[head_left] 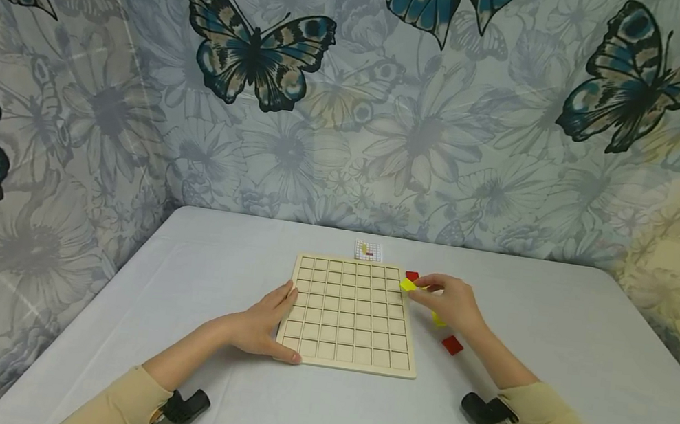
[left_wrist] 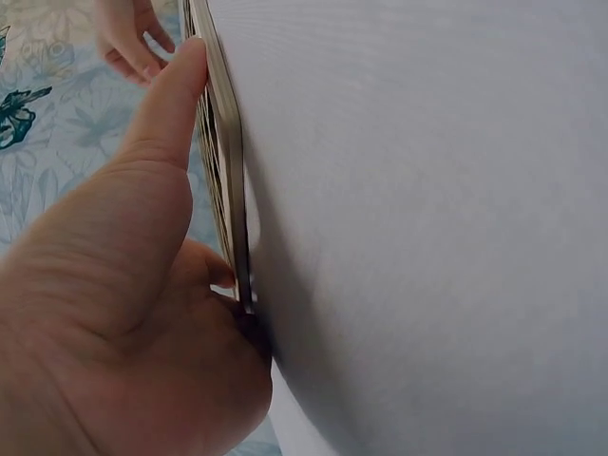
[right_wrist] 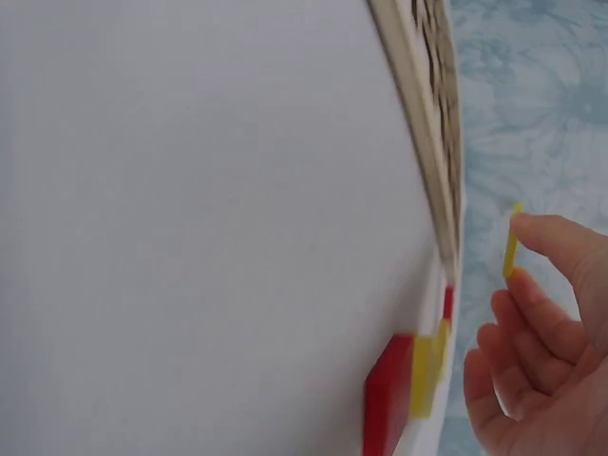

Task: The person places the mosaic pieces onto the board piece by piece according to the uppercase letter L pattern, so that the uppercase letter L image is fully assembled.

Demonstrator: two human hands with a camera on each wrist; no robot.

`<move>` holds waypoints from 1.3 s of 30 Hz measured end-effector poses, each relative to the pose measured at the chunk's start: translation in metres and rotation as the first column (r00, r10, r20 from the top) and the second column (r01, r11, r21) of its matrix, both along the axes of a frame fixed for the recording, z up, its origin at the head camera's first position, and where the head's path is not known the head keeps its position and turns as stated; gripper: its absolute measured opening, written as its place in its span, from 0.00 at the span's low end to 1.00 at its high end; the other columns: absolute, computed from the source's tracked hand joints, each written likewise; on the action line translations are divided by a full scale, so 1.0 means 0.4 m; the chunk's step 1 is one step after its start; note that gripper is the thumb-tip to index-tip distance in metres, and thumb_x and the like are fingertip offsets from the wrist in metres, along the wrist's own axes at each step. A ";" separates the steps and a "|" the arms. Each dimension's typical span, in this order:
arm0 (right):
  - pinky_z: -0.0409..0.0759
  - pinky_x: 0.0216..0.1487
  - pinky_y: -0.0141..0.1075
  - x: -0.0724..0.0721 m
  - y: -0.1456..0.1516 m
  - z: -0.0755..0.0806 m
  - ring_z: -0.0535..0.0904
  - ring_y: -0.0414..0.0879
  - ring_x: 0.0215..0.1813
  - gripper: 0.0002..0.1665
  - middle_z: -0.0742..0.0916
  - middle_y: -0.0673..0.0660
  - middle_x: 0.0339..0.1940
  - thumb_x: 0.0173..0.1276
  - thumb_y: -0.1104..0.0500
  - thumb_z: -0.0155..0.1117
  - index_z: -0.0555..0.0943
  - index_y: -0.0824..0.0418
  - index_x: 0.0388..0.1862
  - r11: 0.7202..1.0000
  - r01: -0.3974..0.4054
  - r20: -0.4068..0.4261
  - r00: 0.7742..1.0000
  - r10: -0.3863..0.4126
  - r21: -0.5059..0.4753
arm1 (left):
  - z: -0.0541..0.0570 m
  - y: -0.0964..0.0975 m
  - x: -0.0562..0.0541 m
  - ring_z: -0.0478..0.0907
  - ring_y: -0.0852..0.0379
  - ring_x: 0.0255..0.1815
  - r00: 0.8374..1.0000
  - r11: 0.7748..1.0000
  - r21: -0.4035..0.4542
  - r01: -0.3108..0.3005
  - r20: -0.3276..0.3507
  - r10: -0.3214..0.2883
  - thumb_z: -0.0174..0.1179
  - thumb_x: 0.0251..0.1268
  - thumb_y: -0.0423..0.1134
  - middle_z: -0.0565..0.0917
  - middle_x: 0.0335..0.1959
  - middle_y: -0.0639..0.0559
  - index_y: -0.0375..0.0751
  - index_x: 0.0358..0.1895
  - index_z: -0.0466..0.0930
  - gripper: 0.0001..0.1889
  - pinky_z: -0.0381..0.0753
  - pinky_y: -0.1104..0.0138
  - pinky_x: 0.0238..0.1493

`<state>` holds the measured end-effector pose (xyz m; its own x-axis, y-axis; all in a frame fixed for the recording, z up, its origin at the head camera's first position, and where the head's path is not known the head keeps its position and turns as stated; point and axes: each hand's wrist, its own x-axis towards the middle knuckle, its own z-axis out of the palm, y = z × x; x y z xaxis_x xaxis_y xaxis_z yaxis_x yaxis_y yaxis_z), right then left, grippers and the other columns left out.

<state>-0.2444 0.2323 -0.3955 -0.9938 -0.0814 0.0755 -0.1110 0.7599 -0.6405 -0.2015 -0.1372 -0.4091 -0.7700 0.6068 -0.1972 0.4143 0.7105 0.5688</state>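
Note:
A pale wooden grid board lies flat on the table. My left hand rests against its left side, fingers straight along that edge and the thumb at the near left corner. Over the board's far right corner, my right hand pinches a thin yellow tile between thumb and fingertips. The right wrist view shows this tile edge-on, raised above the table, with the other fingers loosely curled. Under and beside that hand lie a red tile, a yellow tile and a nearer red tile.
A small printed grid card with coloured marks lies just beyond the board's far edge. White cloth covers the table. Butterfly-patterned fabric hangs behind and to the left. Each wrist wears a black camera.

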 end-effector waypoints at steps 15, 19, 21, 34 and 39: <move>0.78 0.48 0.45 -0.010 -0.145 0.027 0.81 0.49 0.50 0.20 0.87 0.53 0.44 0.59 0.48 0.75 0.87 0.56 0.47 0.982 -0.077 -0.023 0.997 0.074 -0.174 | -0.004 -0.001 0.000 0.32 0.41 0.78 0.999 0.999 -0.044 0.009 -0.030 -0.010 0.66 0.56 0.64 0.33 0.78 0.36 0.30 0.77 0.36 0.62 0.44 0.48 0.73; 0.79 0.48 0.44 -0.019 -0.176 0.030 0.81 0.49 0.50 0.19 0.87 0.53 0.46 0.60 0.48 0.74 0.86 0.55 0.47 0.976 -0.095 -0.023 0.995 0.092 -0.193 | -0.003 -0.002 0.001 0.32 0.41 0.78 0.999 0.998 -0.054 0.013 -0.037 -0.015 0.66 0.56 0.63 0.33 0.78 0.35 0.29 0.77 0.37 0.62 0.44 0.48 0.73; 0.79 0.48 0.43 -0.025 -0.191 0.030 0.81 0.50 0.51 0.19 0.87 0.53 0.47 0.60 0.48 0.74 0.86 0.55 0.47 0.972 -0.102 -0.021 0.995 0.100 -0.211 | -0.002 -0.002 0.001 0.32 0.41 0.78 0.999 0.998 -0.058 0.014 -0.039 -0.017 0.66 0.56 0.63 0.34 0.78 0.35 0.29 0.77 0.37 0.61 0.44 0.48 0.73; 0.80 0.49 0.42 -0.067 -0.258 0.014 0.81 0.51 0.52 0.18 0.87 0.54 0.48 0.60 0.52 0.74 0.87 0.57 0.47 0.957 -0.161 -0.011 0.987 0.163 -0.240 | -0.003 -0.002 0.000 0.32 0.41 0.78 0.999 0.998 -0.062 0.011 -0.046 -0.014 0.66 0.56 0.64 0.34 0.78 0.35 0.29 0.77 0.37 0.62 0.45 0.49 0.74; 0.79 0.50 0.43 -0.079 -0.273 0.007 0.80 0.52 0.53 0.17 0.86 0.55 0.49 0.62 0.52 0.72 0.86 0.58 0.48 0.964 -0.187 0.003 0.982 0.191 -0.190 | -0.004 -0.003 -0.002 0.32 0.41 0.78 0.999 0.998 -0.062 0.010 -0.048 -0.013 0.66 0.56 0.64 0.34 0.78 0.35 0.30 0.77 0.37 0.62 0.45 0.49 0.73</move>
